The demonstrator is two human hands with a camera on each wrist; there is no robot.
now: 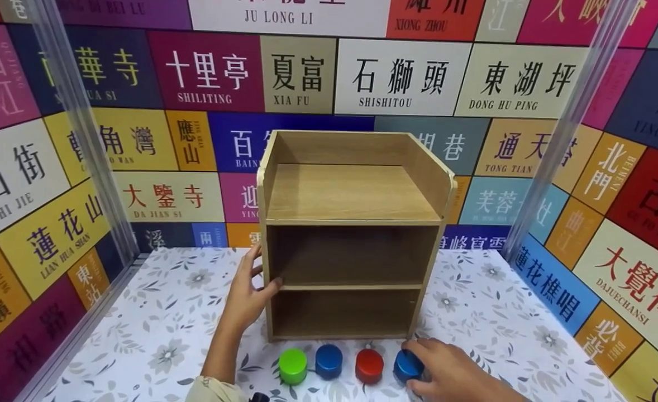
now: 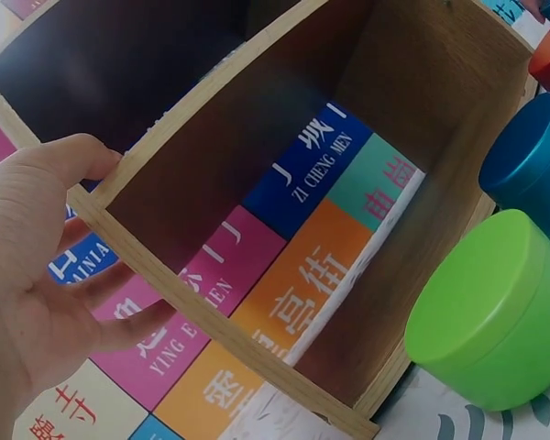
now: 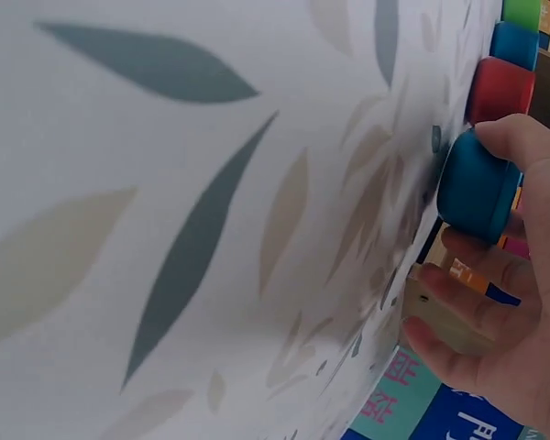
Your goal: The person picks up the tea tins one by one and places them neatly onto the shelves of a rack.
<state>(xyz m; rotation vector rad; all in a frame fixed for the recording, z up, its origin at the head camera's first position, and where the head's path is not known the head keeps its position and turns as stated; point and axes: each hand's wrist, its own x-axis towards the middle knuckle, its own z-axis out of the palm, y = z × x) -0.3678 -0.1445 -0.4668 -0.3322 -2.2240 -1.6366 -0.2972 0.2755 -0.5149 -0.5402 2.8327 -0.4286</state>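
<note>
A small wooden shelf unit (image 1: pixel 347 287) stands upright on the cloth, with an open-topped upper tray and two compartments below. My left hand (image 1: pixel 251 296) holds its left side panel. In the left wrist view the thumb (image 2: pixel 84 158) lies on the front edge by the middle board, and the fingers extend along the outer side. My right hand (image 1: pixel 446 363) pinches a blue round canister (image 3: pixel 477 188) between thumb and fingers, at the right end of a row before the shelf. Leftward in that row sit a red canister (image 1: pixel 369 367), another blue canister (image 1: pixel 328 362) and a green canister (image 2: pixel 486 312).
A white tablecloth (image 1: pixel 167 312) with grey leaves and flowers covers the table. Panels of coloured signs (image 1: pixel 401 75) rise behind and on both sides, with clear corner strips (image 1: pixel 558 111) where they meet.
</note>
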